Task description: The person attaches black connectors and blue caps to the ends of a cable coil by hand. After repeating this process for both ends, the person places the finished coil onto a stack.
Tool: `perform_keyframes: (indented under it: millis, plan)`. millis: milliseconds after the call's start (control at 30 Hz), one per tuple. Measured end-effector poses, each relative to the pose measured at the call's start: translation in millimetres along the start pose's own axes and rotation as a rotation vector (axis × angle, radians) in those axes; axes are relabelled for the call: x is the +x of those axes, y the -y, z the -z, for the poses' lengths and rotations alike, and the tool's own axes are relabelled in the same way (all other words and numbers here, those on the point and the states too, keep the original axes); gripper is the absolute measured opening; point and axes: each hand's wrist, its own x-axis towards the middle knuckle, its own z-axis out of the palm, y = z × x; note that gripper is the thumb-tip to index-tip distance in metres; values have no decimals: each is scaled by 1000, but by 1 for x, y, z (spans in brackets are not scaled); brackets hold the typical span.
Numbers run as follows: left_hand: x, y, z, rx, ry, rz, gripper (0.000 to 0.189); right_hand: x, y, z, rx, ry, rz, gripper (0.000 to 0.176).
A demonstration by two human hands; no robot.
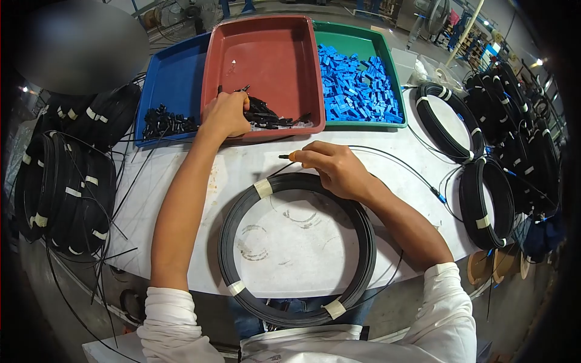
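My left hand (227,115) reaches over the front edge of the red tray (266,54), its fingers curled down among slim black parts (266,115). Dark tips poke out beside those fingers; what they grip is mostly hidden. Above the coil, my right hand (330,163) pinches a cable end (290,156) with an orange sleeve and a black tip pointing left. The large coil of black cable (227,242), bound with pale tape, lies in front of me and overhangs the table's near edge.
Beside the red tray stand a blue tray (175,66) of small black pieces and a green tray (357,36) of blue clips (357,85). Taped cable coils (66,187) pile up on the left, with more coils (484,199) on the right. A loose cable with a blue connector (439,196) crosses the white tabletop (399,157).
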Motion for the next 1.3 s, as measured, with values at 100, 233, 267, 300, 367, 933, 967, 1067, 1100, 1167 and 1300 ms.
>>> perform_keyframes:
  millis: [100,233,267,300,367,933,967,1067,1100,1167,1300]
  plan:
    - [-2,-10,0,100,-63,13,32,-1,1,-1,-37,-16,37,51]
    - [4,-14,-4,236,-23,-43,33,-1,2,0,-44,-20,27,49]
    - [4,-14,-3,236,-12,-45,31,-1,1,0,-43,-21,29,49]
    - [2,-14,-1,238,-13,-43,31,-2,0,-1,-36,-23,31,49]
    - [-5,-11,5,123,-38,-32,23,-1,0,0,-31,-28,42,48]
    - [3,40,-20,-1347,64,-196,17,2,-2,4,-8,-21,-133,51]
    - [4,39,-22,-1349,60,-195,17,3,-1,6,-9,-18,-131,51]
    - [3,34,-24,-1438,-8,-265,20,6,2,11,46,-37,-172,47]
    - [1,30,-22,-1491,-21,-308,22,7,2,14,63,-56,-188,45]
    - [-5,20,-16,-1539,-28,-356,25,9,-1,16,147,-135,-192,40]
    - [-23,-6,-3,-1575,-44,-504,42,19,17,42,204,-224,-238,29]
